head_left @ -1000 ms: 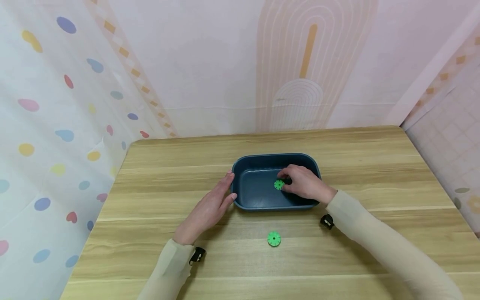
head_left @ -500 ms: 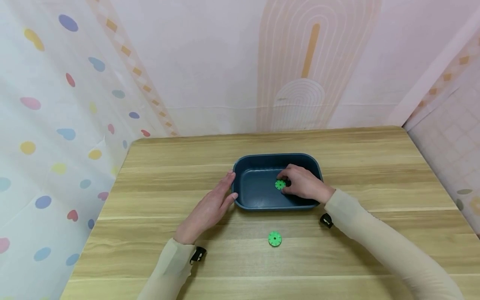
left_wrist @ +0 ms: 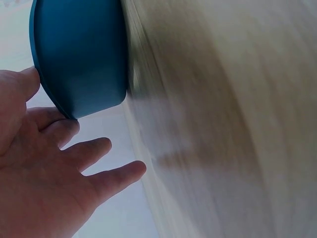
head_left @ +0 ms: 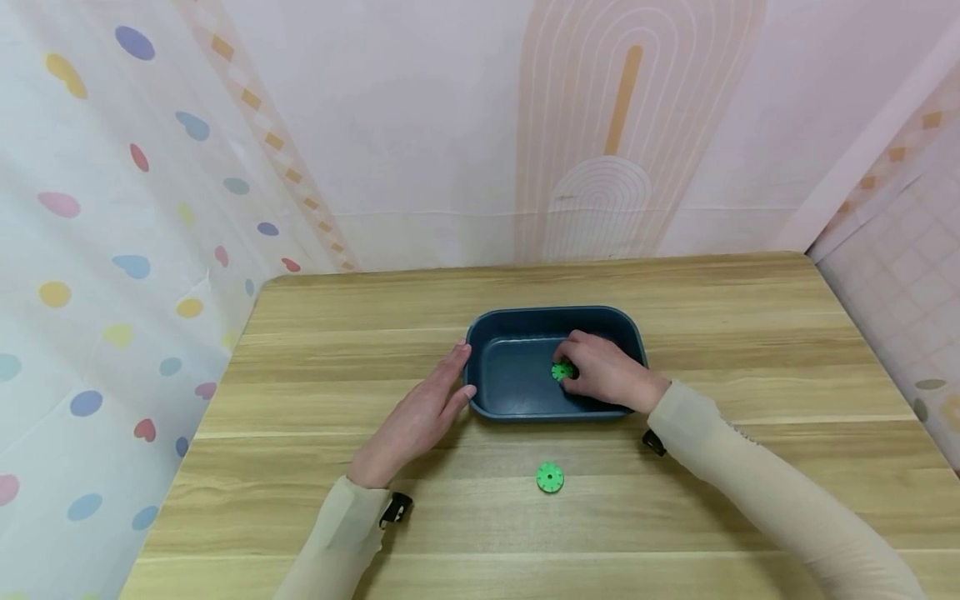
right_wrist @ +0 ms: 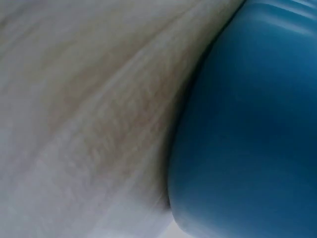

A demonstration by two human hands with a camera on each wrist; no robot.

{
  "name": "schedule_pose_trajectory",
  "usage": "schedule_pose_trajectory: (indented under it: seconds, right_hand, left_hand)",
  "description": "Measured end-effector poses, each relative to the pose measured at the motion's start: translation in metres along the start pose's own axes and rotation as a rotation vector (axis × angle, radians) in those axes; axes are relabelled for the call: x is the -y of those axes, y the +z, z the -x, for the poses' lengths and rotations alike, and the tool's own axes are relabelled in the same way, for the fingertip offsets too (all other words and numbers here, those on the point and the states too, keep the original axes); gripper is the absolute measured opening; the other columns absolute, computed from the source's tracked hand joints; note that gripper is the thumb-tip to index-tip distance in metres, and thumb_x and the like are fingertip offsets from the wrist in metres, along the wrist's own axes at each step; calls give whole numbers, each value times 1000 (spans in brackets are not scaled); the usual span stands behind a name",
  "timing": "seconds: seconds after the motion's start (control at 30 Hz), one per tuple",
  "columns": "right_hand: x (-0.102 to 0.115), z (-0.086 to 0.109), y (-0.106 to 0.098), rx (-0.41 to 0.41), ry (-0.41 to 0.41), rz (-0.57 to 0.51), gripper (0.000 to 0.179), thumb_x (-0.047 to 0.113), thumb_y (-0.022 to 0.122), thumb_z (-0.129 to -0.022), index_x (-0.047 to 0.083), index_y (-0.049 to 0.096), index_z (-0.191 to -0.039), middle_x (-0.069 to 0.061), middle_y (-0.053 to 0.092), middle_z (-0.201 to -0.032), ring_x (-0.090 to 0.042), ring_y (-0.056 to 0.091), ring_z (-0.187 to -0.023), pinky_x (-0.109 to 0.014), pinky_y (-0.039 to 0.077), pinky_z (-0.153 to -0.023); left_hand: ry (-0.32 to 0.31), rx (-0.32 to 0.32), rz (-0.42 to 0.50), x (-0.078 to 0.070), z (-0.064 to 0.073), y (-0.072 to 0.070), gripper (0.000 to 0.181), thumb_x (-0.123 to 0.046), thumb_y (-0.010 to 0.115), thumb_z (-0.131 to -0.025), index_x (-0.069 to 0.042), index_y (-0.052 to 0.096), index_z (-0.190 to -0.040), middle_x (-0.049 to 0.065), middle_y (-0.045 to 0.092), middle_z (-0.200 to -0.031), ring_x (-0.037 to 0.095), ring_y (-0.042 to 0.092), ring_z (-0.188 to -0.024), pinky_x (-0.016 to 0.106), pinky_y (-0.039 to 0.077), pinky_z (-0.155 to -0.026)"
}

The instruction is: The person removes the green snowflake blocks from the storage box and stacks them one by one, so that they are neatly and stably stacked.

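A dark blue rectangular tub (head_left: pixel 510 416) with rounded corners stands on the table. My right hand (head_left: pixel 606 368) reaches over its right side, thumb and fingers pinching a green notched disc (head_left: pixel 561 372) inside it. That hand partly covers the disc. Along the tub's left end, my left hand (head_left: pixel 423 414) touches the rim with fingers extended. The left wrist view shows the thumb and a fingertip of the left hand (left_wrist: pixel 54 168) at the rim, its other fingers spread. In the right wrist view only the tub's outer wall (right_wrist: pixel 247 124) and the tabletop appear; the hand is out of sight.
A second green disc (head_left: pixel 550 477), with a small centre hole, lies flat on the wooden table (head_left: pixel 337 350) in front of the tub. Patterned cloth (head_left: pixel 420 133) hangs behind the table's back edge and at both sides. Each wrist carries a small black device (head_left: pixel 395 509).
The right hand has shifted slightly inside the tub, its fingers closing more around the disc and covering more of it. The left hand stays at the rim.
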State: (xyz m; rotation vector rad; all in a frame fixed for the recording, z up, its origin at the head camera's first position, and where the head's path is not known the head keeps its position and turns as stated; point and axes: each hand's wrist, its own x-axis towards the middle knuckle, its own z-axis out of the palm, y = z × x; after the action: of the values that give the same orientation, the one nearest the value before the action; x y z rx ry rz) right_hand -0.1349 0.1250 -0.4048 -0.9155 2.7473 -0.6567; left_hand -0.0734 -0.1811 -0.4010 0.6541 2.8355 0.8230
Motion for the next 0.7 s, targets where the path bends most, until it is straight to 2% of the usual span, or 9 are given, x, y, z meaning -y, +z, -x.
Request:
schedule_pose_trajectory:
  seconds: [0.13,0.7]
  right_hand:
    - [1,2,0,-15,-18,15,27,13,78,-92,1,72,-115,-7,63,-106,-17,55,-85,-34,52,-78]
    - [12,11,-11,-88,-7,-78,27,15,77,-93,6,72,-119,-3,63,-110,-16,53,-87,-31,49,-75]
  left_hand:
    - [0,0,-4,0,0,0,63,-33,45,-113,-6,23,-165,9,19,-171,26,22,-156,48,26,-123]
    - [0,-3,6,0,1,-2,62,-33,45,-113,-7,23,-165,9,19,-171,25,22,-156,47,25,-124]
